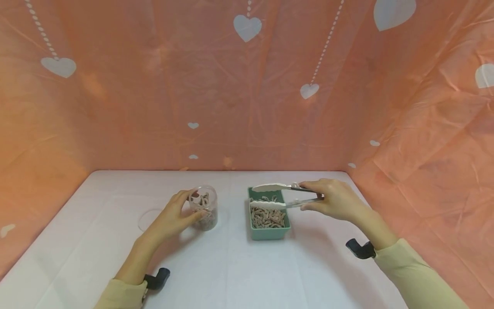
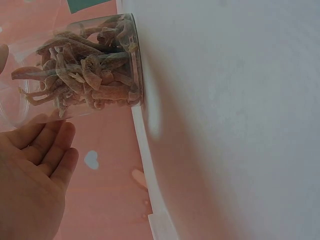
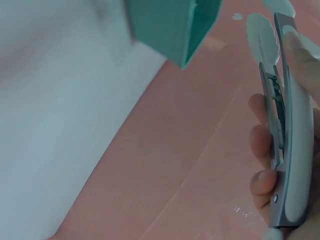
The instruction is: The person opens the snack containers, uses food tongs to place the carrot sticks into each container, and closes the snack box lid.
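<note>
A clear plastic jar stands upright on the table, partly filled with brownish dried strips. My left hand holds it near the rim, thumb on the near side and fingers on the far side. To its right sits a green rectangular tub with a heap of similar strips. My right hand grips a pair of tongs by the handles. Their white scalloped tips are spread apart over the tub, with nothing between them.
A clear ring-shaped piece, like a lid, lies on the white tabletop left of the jar, partly behind my left wrist. An orange sheet with white hearts hangs behind the table and along both sides.
</note>
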Demonstrator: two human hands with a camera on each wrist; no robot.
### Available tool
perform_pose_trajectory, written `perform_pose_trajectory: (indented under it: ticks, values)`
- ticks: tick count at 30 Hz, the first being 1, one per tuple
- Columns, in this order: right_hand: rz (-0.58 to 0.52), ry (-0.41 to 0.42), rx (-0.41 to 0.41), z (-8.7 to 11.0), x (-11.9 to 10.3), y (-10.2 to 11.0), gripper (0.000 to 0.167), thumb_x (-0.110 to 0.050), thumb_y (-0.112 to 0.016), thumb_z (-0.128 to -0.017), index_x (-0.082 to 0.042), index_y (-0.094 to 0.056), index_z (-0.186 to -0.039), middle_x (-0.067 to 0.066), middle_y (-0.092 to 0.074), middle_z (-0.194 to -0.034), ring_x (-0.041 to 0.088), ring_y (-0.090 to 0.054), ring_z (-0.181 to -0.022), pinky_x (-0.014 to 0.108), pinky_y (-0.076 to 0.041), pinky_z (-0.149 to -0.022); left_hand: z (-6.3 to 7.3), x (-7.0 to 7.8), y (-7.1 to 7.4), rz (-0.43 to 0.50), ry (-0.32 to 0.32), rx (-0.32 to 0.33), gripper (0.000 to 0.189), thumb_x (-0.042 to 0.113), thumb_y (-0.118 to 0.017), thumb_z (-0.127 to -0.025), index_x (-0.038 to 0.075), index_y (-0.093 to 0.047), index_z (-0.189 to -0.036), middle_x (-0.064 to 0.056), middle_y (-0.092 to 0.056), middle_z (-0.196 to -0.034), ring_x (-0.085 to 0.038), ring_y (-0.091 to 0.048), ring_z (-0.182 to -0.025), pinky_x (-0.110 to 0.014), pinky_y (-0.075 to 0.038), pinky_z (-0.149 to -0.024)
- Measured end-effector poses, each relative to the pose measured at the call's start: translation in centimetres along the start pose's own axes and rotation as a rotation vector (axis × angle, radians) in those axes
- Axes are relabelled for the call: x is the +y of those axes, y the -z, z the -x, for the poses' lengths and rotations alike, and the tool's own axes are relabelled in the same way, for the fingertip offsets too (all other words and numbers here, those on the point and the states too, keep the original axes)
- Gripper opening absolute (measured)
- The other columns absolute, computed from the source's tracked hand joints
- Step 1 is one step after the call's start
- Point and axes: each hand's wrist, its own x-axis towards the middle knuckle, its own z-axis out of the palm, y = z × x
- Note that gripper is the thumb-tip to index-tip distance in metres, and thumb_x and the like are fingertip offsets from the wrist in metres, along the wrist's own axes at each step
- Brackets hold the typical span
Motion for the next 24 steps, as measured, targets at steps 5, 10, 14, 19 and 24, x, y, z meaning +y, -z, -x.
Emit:
perform_pose_trajectory:
  ticks: [5,10,14,19,24]
  values:
    - [0.026,-0.011,-0.098,0.1,0.4,0.6,0.056,-0.037,-0.093,-0.077,-0.013,-0.076,-0.124,-0.004,-0.073,-0.092,0.005,-0.055,-0.070,0.027,-0.046,-0.060,0.1,-0.1,0.1,0.001,-0.001,-0.003,0.073,0.037,-0.074,-0.098,0.000,-0.043,-0.154,-0.020,-0.052,-0.146,-0.044,-0.042,-0.142,-0.069,-0.035,-0.114]
    - [0.053,-0.021,-0.210,-0.3,0.8,0.4,0.061,-0.040,-0.093,-0.076,-0.010,-0.075,-0.127,0.005,-0.077,-0.111,0.017,-0.066,-0.082,0.034,-0.052,-0.068,0.1,-0.3,0.1,0.004,0.003,0.002,0.073,0.036,-0.074,-0.098,0.000,-0.044,-0.153,-0.021,-0.052,-0.147,-0.044,-0.041,-0.142,-0.069,-0.034,-0.114]
    - [0.075,-0.023,-0.282,-1.0,1.2,0.2,0.062,-0.042,-0.092,-0.076,-0.011,-0.075,-0.127,0.006,-0.077,-0.111,0.022,-0.070,-0.089,0.038,-0.055,-0.071,0.1,-0.4,0.0,0.004,0.001,0.007,0.074,0.037,-0.075,-0.097,0.000,-0.044,-0.153,-0.021,-0.053,-0.146,-0.044,-0.042,-0.141,-0.068,-0.035,-0.114]
    - [0.070,-0.002,-0.335,-2.0,1.6,0.1,0.064,-0.047,-0.091,-0.075,-0.014,-0.075,-0.127,0.003,-0.078,-0.106,0.022,-0.071,-0.089,0.039,-0.056,-0.070,0.1,-0.3,0.0,0.018,-0.008,0.009,0.074,0.037,-0.075,-0.097,0.000,-0.045,-0.153,-0.019,-0.054,-0.143,-0.043,-0.043,-0.140,-0.068,-0.035,-0.114]
    - [0.062,0.018,-0.389,-3.0,1.4,0.4,0.063,-0.043,-0.093,-0.074,-0.011,-0.076,-0.125,0.003,-0.078,-0.106,0.022,-0.073,-0.090,0.040,-0.058,-0.073,0.1,-0.1,-0.1,0.016,-0.006,0.011,0.073,0.038,-0.075,-0.097,0.001,-0.045,-0.152,-0.019,-0.054,-0.143,-0.042,-0.044,-0.139,-0.068,-0.036,-0.113]
